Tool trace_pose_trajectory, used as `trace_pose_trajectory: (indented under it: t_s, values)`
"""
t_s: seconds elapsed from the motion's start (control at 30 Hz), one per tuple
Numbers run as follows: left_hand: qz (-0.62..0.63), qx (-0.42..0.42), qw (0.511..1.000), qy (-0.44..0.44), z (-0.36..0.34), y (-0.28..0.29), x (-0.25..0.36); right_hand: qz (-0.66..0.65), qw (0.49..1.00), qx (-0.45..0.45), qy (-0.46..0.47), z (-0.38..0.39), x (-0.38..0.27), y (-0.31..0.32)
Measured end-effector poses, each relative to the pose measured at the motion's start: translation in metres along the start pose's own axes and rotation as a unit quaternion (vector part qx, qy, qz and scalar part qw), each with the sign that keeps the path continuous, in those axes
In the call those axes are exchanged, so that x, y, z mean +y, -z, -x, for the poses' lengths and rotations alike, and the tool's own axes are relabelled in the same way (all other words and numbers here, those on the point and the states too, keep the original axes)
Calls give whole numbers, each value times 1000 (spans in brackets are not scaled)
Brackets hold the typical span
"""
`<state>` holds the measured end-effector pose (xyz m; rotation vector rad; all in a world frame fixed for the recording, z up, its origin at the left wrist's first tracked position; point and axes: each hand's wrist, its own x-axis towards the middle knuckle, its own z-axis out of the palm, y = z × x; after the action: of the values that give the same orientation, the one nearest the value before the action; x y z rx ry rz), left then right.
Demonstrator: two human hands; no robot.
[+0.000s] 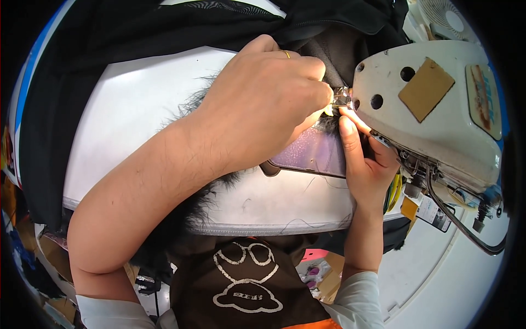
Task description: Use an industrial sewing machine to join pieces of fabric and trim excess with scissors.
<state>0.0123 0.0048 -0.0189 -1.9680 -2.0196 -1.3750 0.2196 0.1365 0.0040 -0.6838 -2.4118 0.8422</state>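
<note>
Nearest the camera, a dark brown apron (246, 279) with a white line drawing is seen at the lower edge, flanked by pale sleeves. From there both bare forearms are stretched up over the white table (120, 109) of a sewing machine. A strip of black fur trim (186, 219) is lain across the table's front edge and runs beneath the left forearm. Further on, a glossy purple panel (312, 151) is laid flat on the table between the two hands – its near edge is touched by the right hand (364, 164), whose fingers are extended together, the thumb pressed toward the needle area. The left hand (268, 104) is curled, a gold ring on one finger, and its fingertips are pinched together at the bright metal presser foot (341, 97); whether anything is clamped between them cannot be told. Black fabric (164, 27) is bunched beyond the hands at the table's far side. To the right, the cream-coloured machine head (433, 109) is seen, a brown cardboard patch (426, 88) stuck on top – a white fan (444, 19) stands farthest off
</note>
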Motion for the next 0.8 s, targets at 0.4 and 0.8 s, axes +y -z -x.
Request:
trace_pose_trajectory:
  t_s: [0.4,0.8]
  values:
    - [-23,-8,1000,-9,-1,-2,2,10,1000,4,16,-5,-2,-3]
    - [-76,7,995,-61,-1,-2,4,4,999,-6,-42,-5,-8,-14]
